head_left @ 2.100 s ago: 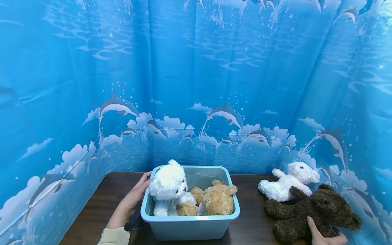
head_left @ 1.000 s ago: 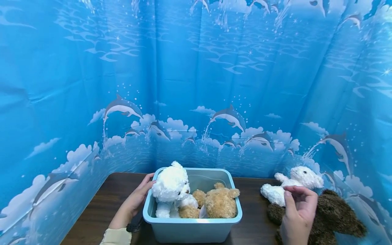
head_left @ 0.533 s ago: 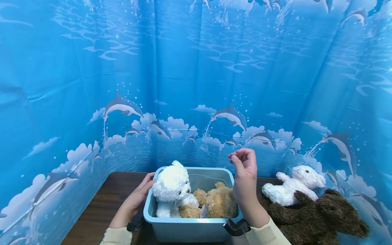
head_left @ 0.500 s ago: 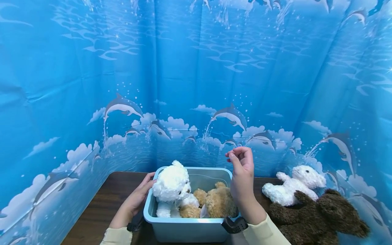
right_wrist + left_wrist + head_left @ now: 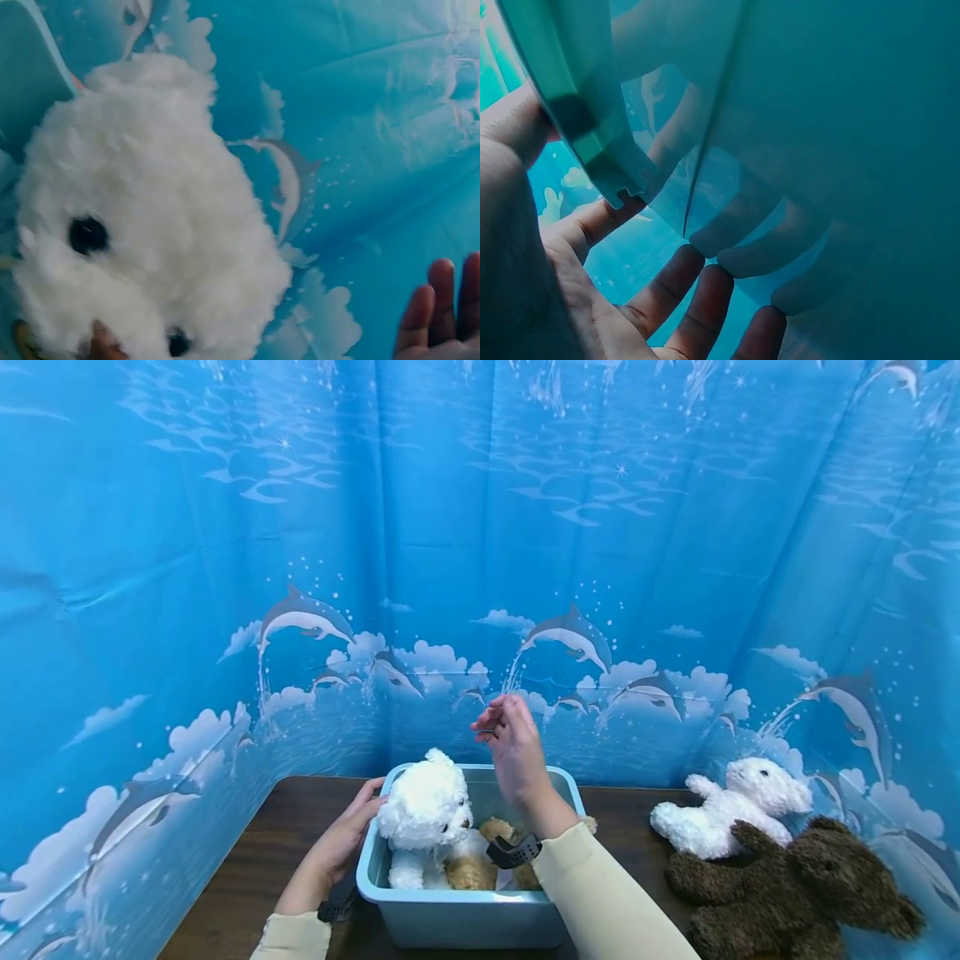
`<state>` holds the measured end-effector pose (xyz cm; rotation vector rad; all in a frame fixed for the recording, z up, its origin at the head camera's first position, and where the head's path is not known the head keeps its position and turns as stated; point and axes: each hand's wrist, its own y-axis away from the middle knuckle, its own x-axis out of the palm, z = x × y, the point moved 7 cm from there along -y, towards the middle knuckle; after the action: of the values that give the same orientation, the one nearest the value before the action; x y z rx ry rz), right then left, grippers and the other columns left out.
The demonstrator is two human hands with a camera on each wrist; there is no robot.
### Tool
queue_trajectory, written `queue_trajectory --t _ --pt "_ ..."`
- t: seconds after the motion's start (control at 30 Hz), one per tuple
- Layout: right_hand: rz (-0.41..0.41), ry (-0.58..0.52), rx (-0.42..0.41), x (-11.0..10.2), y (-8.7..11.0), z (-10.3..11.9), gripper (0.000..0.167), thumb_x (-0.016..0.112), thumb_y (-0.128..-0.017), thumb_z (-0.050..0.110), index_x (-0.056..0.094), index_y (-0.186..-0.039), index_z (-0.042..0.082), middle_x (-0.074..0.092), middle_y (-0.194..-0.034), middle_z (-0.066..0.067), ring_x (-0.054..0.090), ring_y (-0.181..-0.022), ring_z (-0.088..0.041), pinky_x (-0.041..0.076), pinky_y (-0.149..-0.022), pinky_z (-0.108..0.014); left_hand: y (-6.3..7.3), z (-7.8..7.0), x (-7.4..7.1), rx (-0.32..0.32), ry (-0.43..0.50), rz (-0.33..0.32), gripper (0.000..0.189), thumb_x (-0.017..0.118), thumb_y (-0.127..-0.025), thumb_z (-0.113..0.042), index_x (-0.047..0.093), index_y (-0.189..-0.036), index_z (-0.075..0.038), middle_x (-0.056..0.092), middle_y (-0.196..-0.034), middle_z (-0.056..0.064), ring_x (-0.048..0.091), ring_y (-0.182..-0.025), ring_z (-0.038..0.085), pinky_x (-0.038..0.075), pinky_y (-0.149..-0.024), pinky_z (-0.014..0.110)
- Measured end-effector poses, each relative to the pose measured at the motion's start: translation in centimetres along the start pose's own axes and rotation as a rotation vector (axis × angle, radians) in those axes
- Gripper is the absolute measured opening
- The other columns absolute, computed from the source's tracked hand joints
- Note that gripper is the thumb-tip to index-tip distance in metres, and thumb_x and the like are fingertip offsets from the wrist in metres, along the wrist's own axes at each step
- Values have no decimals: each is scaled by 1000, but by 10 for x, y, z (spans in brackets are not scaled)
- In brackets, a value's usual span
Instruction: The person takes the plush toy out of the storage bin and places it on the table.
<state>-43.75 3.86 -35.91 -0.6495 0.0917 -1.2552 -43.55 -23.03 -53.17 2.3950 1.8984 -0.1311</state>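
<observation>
While our left hand [image 5: 347, 835] rested extended fingers against the bin's [image 5: 465, 925] side, our loose right hand [image 5: 513, 752], holding nothing, hung in free room above. Inside, a white bear [image 5: 424, 806] overtopped the rim [image 5: 435, 896]; our right arm [image 5: 600, 893] mostly hid a tan bear [image 5: 470, 872].

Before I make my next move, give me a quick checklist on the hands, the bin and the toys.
1. Left hand on the bin: ok, it touches the left side.
2. Right hand free: ok, it appears to hold nothing, above the bin.
3. Bin upright on the table: ok.
4. White bear below the rim: not ok, its head stands above it.
5. Tan bear lying flat: cannot tell, the right arm hides much of it.
6. White toy and dark brown bear apart from the bin: ok, both lie to its right.
</observation>
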Motion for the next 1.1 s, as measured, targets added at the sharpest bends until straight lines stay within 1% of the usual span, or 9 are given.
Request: queue_trajectory --t 0.07,0.17,0.3,0.43,0.57,0.7,0.87,0.97,1.1 --pt "67 56 56 4 1 -11 40 41 -118 42 50 -131 6 59 -113 -8 60 -112 -26 50 -101 -42 0 0 0 8 1 4 56 51 -112 -53 36 -162 -32 37 -170 11 37 -154 43 41 -119 70" --pt "190 205 148 11 4 -28 40 48 -117 41 54 -141 9 62 -123 -10 60 -119 -26 50 -104 -46 0 0 0 14 3 4 57 50 -112 -54 35 -163 -31 35 -171 12 34 -156 44 38 -120 72" --pt "355 469 263 20 14 -46 41 61 -111 47 57 -150 33 55 -147 -3 54 -138 -25 49 -112 -51 2 3 -1 2 8 8 56 49 -113 -53 35 -163 -32 32 -173 11 30 -158 44 38 -121 73" --pt "437 634 283 22 20 -48 53 72 -103 51 52 -152 53 39 -164 2 37 -158 -27 43 -123 -60 1 3 0 18 9 21 56 48 -113 -51 33 -163 -31 32 -173 12 31 -158 44 38 -121 73" --pt "505 714 305 20 22 -49 70 81 -98 45 45 -156 58 35 -164 2 32 -158 -29 41 -123 -64 0 1 2 22 8 21 56 48 -113 -51 34 -163 -31 36 -169 12 35 -154 41 41 -120 69" --pt "561 795 307 19 23 -53 83 87 -93 44 40 -161 55 35 -162 2 35 -150 -27 45 -120 -60 -2 0 1 13 3 14 57 48 -113 -53 33 -163 -31 39 -166 13 38 -152 40 42 -119 67" --pt "591 872 338 16 25 -57 95 90 -89 45 35 -167 45 37 -159 -1 43 -142 -27 50 -116 -56 -3 -2 0 16 14 18 56 47 -114 -52 32 -163 -30 33 -171 11 30 -157 41 34 -123 72" --pt "602 897 365 14 27 -59 97 90 -89 45 35 -168 39 41 -156 -1 46 -139 -26 52 -114 -53 -3 -2 1 15 16 32 57 47 -114 -52 31 -164 -30 32 -171 12 30 -158 42 34 -123 72" --pt "621 882 361 13 31 -61 91 92 -87 45 40 -161 35 46 -154 4 49 -137 -20 53 -113 -46 -3 2 1 -3 -2 24 58 48 -113 -53 32 -165 -31 36 -169 12 34 -156 41 38 -121 69"
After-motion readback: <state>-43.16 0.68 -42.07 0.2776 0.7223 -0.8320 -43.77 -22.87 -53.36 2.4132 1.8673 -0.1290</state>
